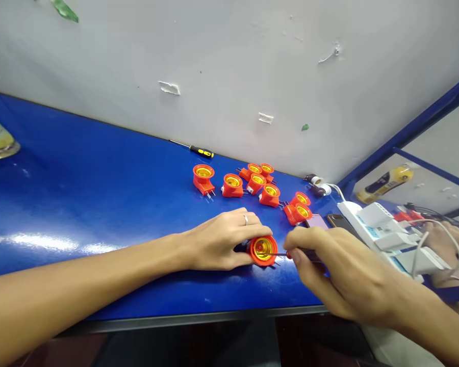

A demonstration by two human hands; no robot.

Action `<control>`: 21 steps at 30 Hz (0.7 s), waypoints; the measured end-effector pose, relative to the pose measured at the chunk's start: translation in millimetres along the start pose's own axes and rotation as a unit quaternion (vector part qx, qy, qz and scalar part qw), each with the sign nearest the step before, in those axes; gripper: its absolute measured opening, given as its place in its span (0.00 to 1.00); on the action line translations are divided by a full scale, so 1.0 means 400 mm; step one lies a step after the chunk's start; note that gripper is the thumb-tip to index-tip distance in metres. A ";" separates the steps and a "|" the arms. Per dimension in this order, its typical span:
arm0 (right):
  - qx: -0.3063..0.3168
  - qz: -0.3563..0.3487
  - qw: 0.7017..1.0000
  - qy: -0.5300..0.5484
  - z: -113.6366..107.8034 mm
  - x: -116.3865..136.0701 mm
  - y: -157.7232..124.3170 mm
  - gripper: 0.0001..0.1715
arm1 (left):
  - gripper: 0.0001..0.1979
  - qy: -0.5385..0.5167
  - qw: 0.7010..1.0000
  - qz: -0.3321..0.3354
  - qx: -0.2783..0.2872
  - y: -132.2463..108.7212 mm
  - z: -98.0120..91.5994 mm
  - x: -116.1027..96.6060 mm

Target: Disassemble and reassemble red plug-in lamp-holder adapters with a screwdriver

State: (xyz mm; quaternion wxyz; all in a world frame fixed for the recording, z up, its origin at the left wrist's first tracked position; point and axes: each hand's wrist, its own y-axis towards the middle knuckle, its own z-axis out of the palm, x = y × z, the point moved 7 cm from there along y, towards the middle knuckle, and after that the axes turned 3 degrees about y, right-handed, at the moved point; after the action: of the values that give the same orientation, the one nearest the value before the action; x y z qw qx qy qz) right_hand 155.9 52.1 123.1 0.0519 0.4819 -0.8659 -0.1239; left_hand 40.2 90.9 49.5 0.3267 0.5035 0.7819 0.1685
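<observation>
- The right hand (pixel 329 265), lower right of the frame and nearest the camera, has its grip pinched on a small screwdriver (pixel 278 254). The handle is mostly hidden under the fingers, and only the thin shaft shows, pointing left.
- The shaft's tip sits inside the brass cup of an orange lamp socket (pixel 263 250) at lower centre. The socket lies on its side on the blue desk (pixel 99 204), with its open mouth turned toward the camera.
- The left hand (pixel 222 239) comes in from the lower left. Its grip is closed around the back of that socket, thumb below and fingers curled over the top, pressing it to the desk.
- Judged from this, the step in hand is work on a part deep inside the cup. What the tip touches there is too small to tell.
- Any turn of the tool calls for the left grip to stop the round body from rolling, and for the shaft to stay in line with the cup's axis.
- The socket lies between the two grips, enclosed by the left one and touched by the right only through the tool.
- Just beyond the right hand lie two phones (pixel 317 220), with a white power strip (pixel 371 216) at the right edge.
- Further back, at centre, loose sockets (pixel 258 182) are scattered on the desk.
- Farthest off, a yellow-and-black screwdriver (pixel 201 151) lies against the wall (pixel 229 61).
</observation>
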 end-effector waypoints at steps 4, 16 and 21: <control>0.000 -0.014 1.000 -0.001 -0.003 0.005 0.003 0.09 | 0.14 0.011 1.000 0.011 -0.009 0.001 -0.003 -0.003; 0.017 0.036 0.990 -0.133 -0.003 0.021 0.041 0.16 | 0.10 0.034 0.999 -0.004 -0.037 0.001 -0.003 0.005; 0.103 0.044 0.992 -0.060 0.012 0.018 0.076 0.10 | 0.09 -0.024 0.997 -0.067 -0.035 0.003 0.000 0.034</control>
State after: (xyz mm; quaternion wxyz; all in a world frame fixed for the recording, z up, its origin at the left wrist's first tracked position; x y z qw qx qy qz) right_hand 126.1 62.2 126.4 -0.0446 0.4379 -0.8959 -0.0607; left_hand 37.0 103.4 45.7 0.3731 0.4421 0.7996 0.1611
